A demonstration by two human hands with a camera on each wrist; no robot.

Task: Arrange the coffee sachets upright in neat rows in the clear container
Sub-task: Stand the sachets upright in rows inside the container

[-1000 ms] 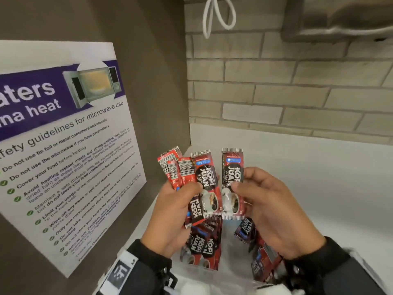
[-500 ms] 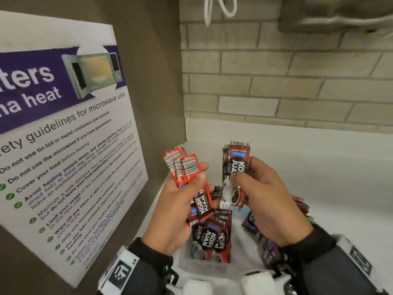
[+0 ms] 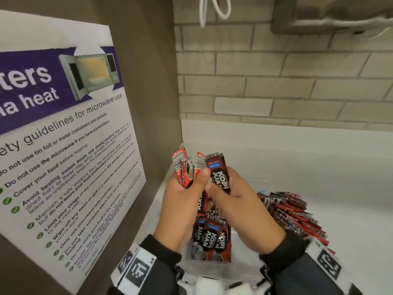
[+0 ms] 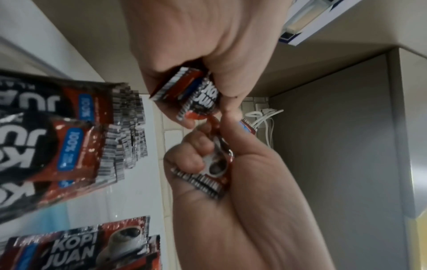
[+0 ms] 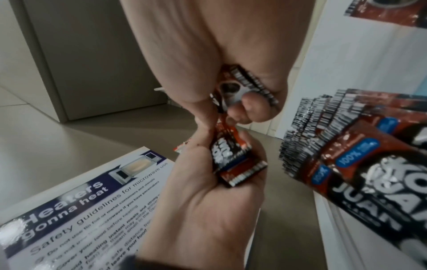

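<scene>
My left hand (image 3: 189,184) grips a fanned bundle of red and black coffee sachets (image 3: 185,167), held upright above the clear container (image 3: 214,271). Touching it, my right hand (image 3: 223,188) pinches a single sachet (image 3: 219,173) whose edge overlaps the bundle. Several sachets (image 3: 209,239) stand upright in the container's left part, below the hands. In the left wrist view the left hand (image 4: 191,109) curls round the bundle (image 4: 184,91). The right wrist view has the right hand (image 5: 231,111) closed on its sachet (image 5: 240,87).
A loose heap of sachets (image 3: 295,216) lies on the white counter (image 3: 319,167) to the right. A microwave safety poster (image 3: 63,145) hangs on the brown panel at the left. A brick wall (image 3: 276,81) stands behind, with a white cable (image 3: 214,9) hanging above.
My right hand has carried its sachet leftward until it meets the left hand's bundle. The gap between the two hands has closed, and the heap on the right has come into sight.
</scene>
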